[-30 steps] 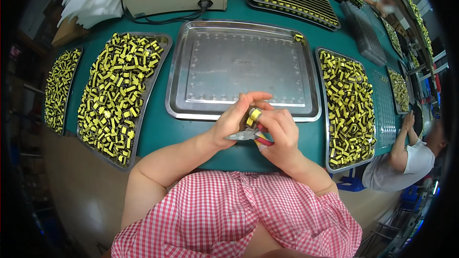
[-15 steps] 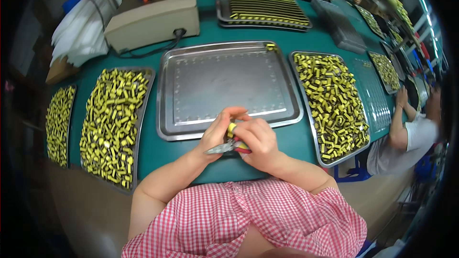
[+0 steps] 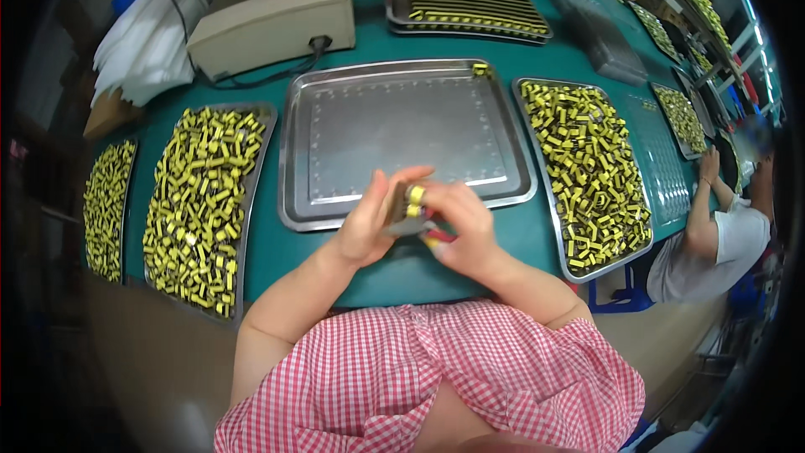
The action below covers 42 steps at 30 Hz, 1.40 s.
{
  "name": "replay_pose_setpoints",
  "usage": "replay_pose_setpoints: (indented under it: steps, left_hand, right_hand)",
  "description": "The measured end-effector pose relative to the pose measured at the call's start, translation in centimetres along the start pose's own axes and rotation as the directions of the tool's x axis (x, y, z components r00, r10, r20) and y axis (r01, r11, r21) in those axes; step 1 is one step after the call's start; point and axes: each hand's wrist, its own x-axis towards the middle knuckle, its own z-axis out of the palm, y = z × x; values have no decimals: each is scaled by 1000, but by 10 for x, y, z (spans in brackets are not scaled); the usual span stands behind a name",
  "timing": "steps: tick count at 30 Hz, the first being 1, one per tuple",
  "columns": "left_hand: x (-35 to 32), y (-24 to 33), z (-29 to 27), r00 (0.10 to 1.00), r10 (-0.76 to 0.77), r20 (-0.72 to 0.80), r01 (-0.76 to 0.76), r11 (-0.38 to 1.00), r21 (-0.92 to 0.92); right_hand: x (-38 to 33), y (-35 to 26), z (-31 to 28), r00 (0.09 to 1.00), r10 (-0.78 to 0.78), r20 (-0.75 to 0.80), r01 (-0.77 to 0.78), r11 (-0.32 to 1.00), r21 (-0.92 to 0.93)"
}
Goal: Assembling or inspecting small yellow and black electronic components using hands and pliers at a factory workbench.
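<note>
Both hands meet over the near edge of the large empty steel tray. The left hand and the right hand are curled together around a small yellow-and-black component, fingers pinching it. Steel trays heaped with similar yellow parts lie to the left and right.

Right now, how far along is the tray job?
Done: one yellow part sits in the far corner of the middle tray; rows fill a far tray. In hand: left hand and right hand hold a yellow component together. Left: loose heaps in the left tray and right tray.
</note>
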Motion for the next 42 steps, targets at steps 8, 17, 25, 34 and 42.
replay_pose_setpoints:
  steps: [8, 17, 25, 34, 42]
  left_hand:
    - [-2, 13, 7, 999, -42, 4, 38, 948, 317]
    - [-9, 1, 13, 970, 241, -41, -194, 859, 474]
    - [-7, 0, 13, 927, 374, 40, -329, 755, 567]
    - [-7, -1, 14, 925, 378, 25, -326, 761, 562]
    - [-6, -1, 12, 927, 374, 25, -318, 750, 580]
  right_hand:
    - [-12, 32, -17, 831, 476, 288, -499, 410, 763]
    - [-5, 28, -22, 764, 401, 506, -549, -9, 836]
    - [-2, 26, -22, 720, 400, 568, -565, -138, 814]
    - [-6, 30, -19, 748, 364, 555, -525, -187, 830]
    - [-5, 25, -20, 734, 387, 559, -519, -212, 828]
